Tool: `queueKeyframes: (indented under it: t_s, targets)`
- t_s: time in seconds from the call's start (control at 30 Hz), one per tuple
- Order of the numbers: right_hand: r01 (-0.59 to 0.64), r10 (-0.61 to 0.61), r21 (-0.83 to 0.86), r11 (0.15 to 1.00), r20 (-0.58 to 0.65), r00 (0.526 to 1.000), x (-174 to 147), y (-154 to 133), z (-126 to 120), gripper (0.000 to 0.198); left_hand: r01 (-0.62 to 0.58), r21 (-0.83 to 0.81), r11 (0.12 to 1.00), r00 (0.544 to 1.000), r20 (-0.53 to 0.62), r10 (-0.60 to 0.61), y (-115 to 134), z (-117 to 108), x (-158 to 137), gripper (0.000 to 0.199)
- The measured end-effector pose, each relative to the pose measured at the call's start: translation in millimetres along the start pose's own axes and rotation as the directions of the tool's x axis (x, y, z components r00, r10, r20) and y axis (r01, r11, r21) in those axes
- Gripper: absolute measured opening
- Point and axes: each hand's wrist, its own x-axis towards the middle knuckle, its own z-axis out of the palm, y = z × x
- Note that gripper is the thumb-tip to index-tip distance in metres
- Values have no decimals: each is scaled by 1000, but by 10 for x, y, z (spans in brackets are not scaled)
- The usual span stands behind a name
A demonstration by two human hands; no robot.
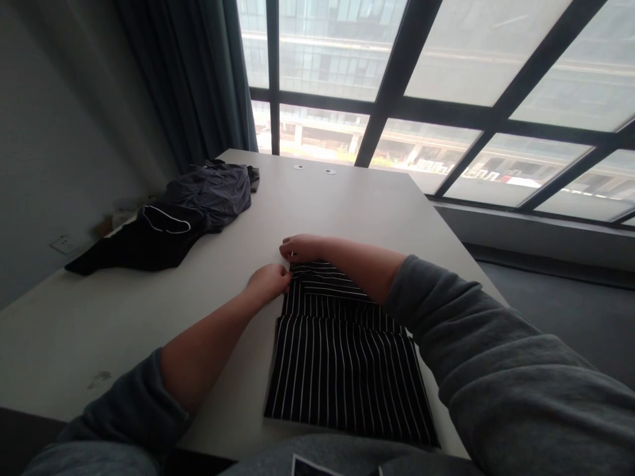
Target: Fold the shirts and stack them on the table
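White table: its top (347,205) bears our striped cloth and, along the left edge, a heap of dark clothes.
Clothes heap: we see a crumpled grey garment (213,192) lying against a black garment (139,241) with a white loop-shaped line on it; behind them, something by the wall is too dim to tell.
Striped cloth: black with white stripes, this cloth (342,377) lies folded in front of us, lengthwise stripes on the near part, crosswise ones on the far part.
Left fingers: our left hand (270,281) pinches the cloth's left edge near its far corner.
Right fingers: our right hand (301,248) is curled, pinching that far left corner.
In the way: our right forearm (364,261) and grey sleeve (496,357) cross above the cloth, hiding some of its right side.
Far edge: two small round fittings (298,167) sit in the tabletop.
Beyond: a dark curtain (193,73) hangs beside a black window frame (387,109).
Left wall: a socket (63,244).
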Motion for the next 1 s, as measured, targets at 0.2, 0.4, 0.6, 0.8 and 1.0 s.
queueKeyframes:
  t_s: [0.2,0.4,0.6,0.8,1.0]
  targets:
    - [-161,109,-167,973,-285,952,-66,-77,391,27,32,349,937,991,-129,14,84,-45,-108,34]
    - [-303,302,71,950,-449,841,-245,67,312,28,-152,354,923,937,-244,248,128,-47,-194,24]
    - [-70,113,164,984,-271,956,-481,155,429,40,-313,383,869,908,-148,392,143,59,-185,42]
    - [-93,144,235,967,-208,968,-486,194,701,63,-344,384,857,920,-47,390,190,146,-345,39]
    - [-111,192,325,939,-228,954,-559,253,599,71,-334,382,862,916,-84,392,231,66,-453,33]
